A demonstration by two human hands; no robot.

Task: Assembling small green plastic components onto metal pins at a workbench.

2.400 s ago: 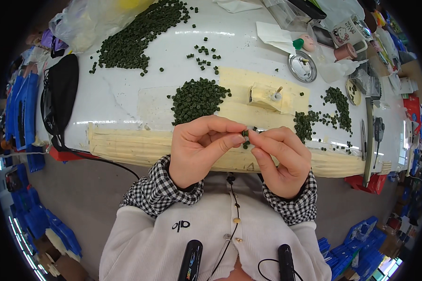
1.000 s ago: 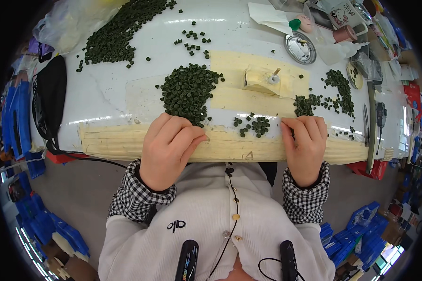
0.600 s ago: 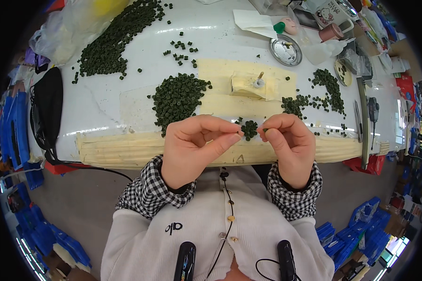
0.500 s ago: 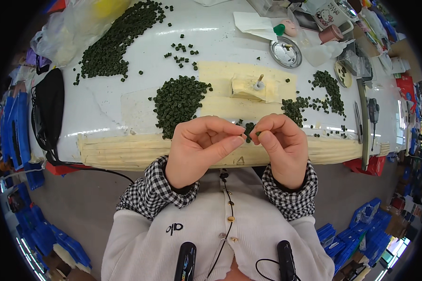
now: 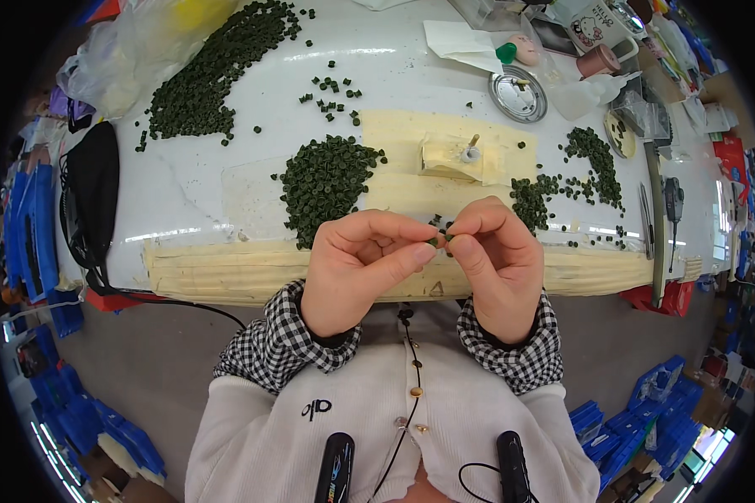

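Note:
Above the table's taped front edge, my left hand point(image 5: 356, 264) pinches a small dark green round part point(image 5: 432, 241) between thumb and index finger. Facing it, my right hand point(image 5: 502, 260) pinches another small dark green part point(image 5: 449, 237). The fingertips almost meet, and the two parts are close together; whether they touch I cannot tell. A few more green parts point(image 5: 438, 220) lie just beyond my fingertips. To the left of them is a large heap of green parts point(image 5: 327, 180), and to the right a smaller cluster point(image 5: 528, 201).
A tape-covered block with an upright pin point(image 5: 450, 158) stands on yellow tape point(image 5: 386, 126). A long green pile point(image 5: 214, 75) lies at the far left, near a black pouch point(image 5: 91, 184). A round metal lid point(image 5: 518, 94), a cup point(image 5: 602, 29) and tweezers point(image 5: 646, 220) are on the right.
My right hand has moved slightly left, bringing its part closer to the one in my left hand. The whole view has shifted a little.

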